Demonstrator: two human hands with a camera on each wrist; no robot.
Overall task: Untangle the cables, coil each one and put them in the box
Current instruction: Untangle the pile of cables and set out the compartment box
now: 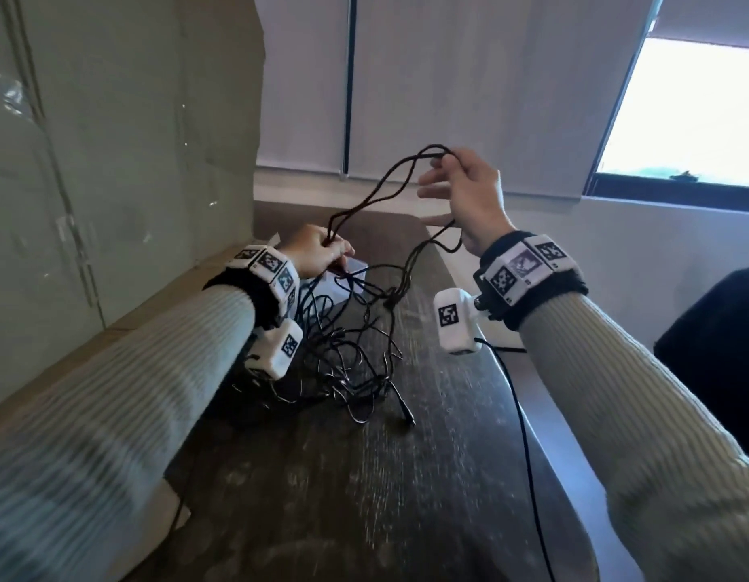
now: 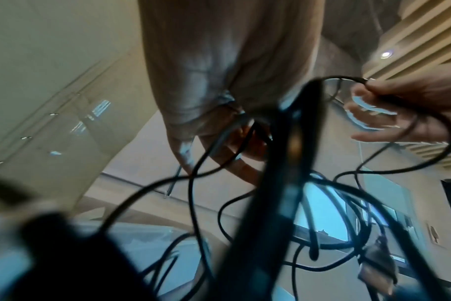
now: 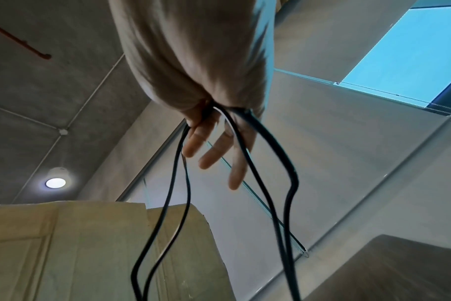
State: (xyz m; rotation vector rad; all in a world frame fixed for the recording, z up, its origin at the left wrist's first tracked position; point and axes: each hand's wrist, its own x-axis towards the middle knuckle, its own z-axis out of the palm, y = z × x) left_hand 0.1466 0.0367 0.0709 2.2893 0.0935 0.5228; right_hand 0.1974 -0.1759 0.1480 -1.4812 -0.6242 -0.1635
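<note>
So the cable tangle (image 1: pixel 356 350) is sitting in a heap on the dark wooden table (image 1: pixel 406 497), mostly on our left side, with one plug end (image 1: pixel 406 415) poking out toward us. A few strands (image 1: pixel 389 191) rise out of it and stretch up and to the right, so the free run lies on a diagonal from low-left to high-right. Our left hand (image 1: pixel 318 252) is down low pinching those strands right above the heap, fingers curled around them. Our right hand (image 1: pixel 465 191) is up high, thumb and forefinger pinching the top of the loop while the other fingers (image 3: pixel 214 150) splay out loose. The cardboard box (image 1: pixel 112 182) stands on the left, so the left hand is nearer it. Our guess: pull apart along that diagonal.
</note>
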